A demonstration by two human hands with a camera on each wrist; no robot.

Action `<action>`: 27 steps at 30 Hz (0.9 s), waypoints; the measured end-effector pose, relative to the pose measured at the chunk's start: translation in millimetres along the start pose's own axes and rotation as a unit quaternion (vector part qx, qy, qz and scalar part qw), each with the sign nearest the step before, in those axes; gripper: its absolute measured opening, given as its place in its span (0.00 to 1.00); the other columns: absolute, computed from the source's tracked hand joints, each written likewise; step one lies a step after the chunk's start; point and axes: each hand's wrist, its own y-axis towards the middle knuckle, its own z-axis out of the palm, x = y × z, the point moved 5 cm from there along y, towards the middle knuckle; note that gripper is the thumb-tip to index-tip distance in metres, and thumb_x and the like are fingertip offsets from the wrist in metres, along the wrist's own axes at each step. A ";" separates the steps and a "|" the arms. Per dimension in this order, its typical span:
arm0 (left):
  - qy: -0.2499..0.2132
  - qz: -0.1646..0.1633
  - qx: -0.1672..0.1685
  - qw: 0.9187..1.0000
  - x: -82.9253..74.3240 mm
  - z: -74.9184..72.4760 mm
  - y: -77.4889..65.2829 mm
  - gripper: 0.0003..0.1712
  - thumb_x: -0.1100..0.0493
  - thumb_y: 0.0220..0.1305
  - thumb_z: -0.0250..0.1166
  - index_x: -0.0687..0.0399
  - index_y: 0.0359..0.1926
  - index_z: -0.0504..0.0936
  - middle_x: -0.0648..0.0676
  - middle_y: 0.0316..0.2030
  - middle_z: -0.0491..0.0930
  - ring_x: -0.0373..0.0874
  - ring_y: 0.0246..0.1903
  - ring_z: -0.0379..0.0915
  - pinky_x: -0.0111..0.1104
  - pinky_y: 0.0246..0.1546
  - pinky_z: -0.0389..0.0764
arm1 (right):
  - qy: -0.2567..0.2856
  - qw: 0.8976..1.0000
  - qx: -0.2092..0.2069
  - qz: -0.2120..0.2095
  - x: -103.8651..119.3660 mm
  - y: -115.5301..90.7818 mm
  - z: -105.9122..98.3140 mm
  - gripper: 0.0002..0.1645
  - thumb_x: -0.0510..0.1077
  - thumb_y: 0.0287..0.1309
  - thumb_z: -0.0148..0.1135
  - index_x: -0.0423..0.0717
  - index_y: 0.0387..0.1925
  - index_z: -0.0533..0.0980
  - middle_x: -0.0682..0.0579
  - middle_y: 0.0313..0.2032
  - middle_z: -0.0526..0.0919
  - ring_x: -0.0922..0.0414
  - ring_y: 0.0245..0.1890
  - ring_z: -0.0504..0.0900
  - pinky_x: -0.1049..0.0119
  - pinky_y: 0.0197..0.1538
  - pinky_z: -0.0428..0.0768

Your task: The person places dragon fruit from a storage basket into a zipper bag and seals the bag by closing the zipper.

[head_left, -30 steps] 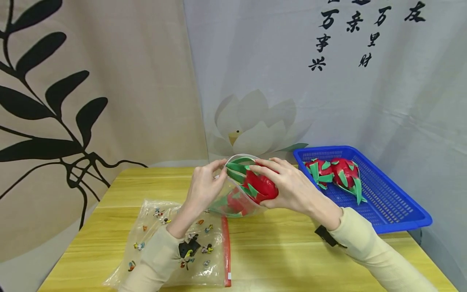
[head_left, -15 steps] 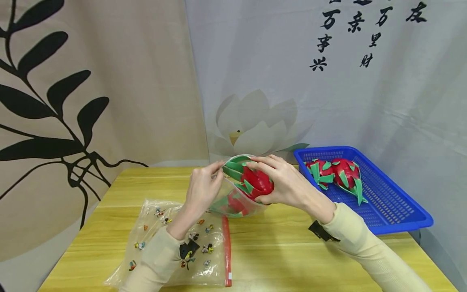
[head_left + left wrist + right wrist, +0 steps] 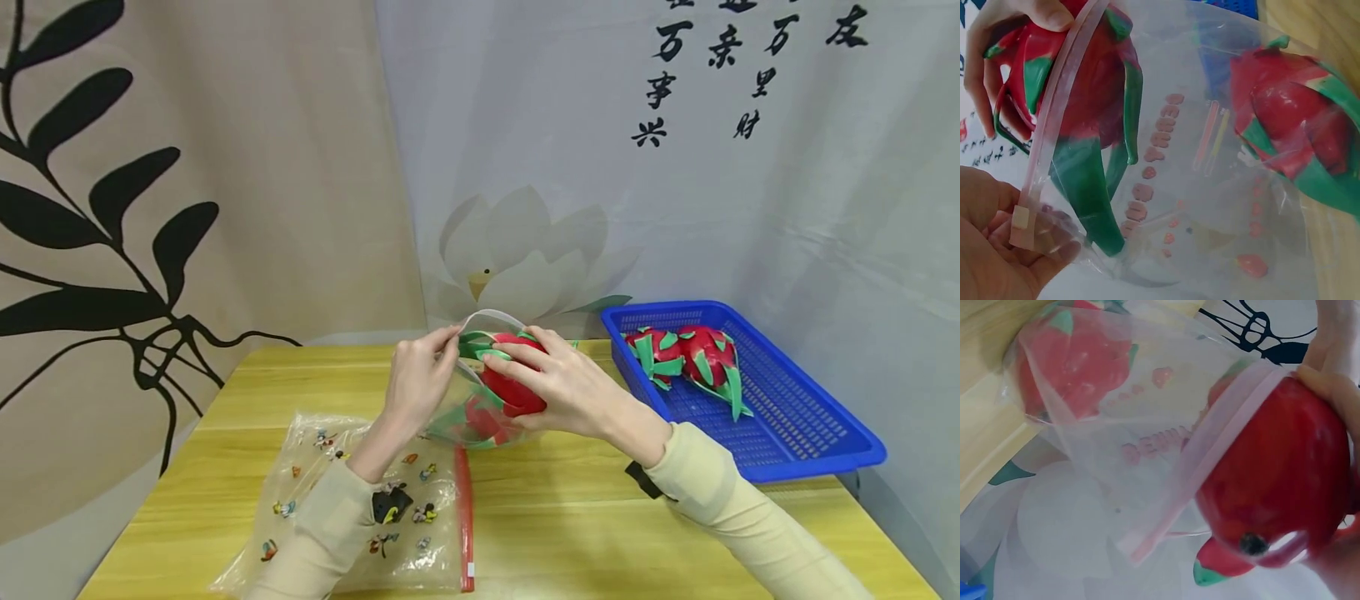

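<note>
Under the curled right hand (image 3: 573, 387), a dragon fruit (image 3: 513, 390) is gripped partway inside the mouth of a clear bag (image 3: 1191, 194), whose edge is pinched by the left hand (image 3: 416, 379); below both hands, a second dragon fruit (image 3: 1300, 119) is enclosed.

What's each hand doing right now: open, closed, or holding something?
Left hand: pinching the clear bag at its rim.
Right hand: holding a red dragon fruit.

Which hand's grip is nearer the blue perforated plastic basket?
Right. The right grip holds a red-and-green dragon fruit at the mouth of a translucent plastic zip bag, left of the basket; the left grip pinches the bag's rim, farther left.
</note>
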 end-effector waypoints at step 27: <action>0.001 0.030 0.015 0.999 1.1 -8.2 -5.2 0.13 0.67 0.64 0.57 0.65 0.46 0.84 0.62 0.24 0.85 0.25 0.06 0.44 0.20 0.08 0.51 | 0.047 0.998 0.033 0.037 -6.4 1.4 13.0 0.43 0.57 0.36 0.78 0.49 0.57 0.74 0.47 0.53 0.81 0.41 0.57 0.76 0.52 0.52 0.81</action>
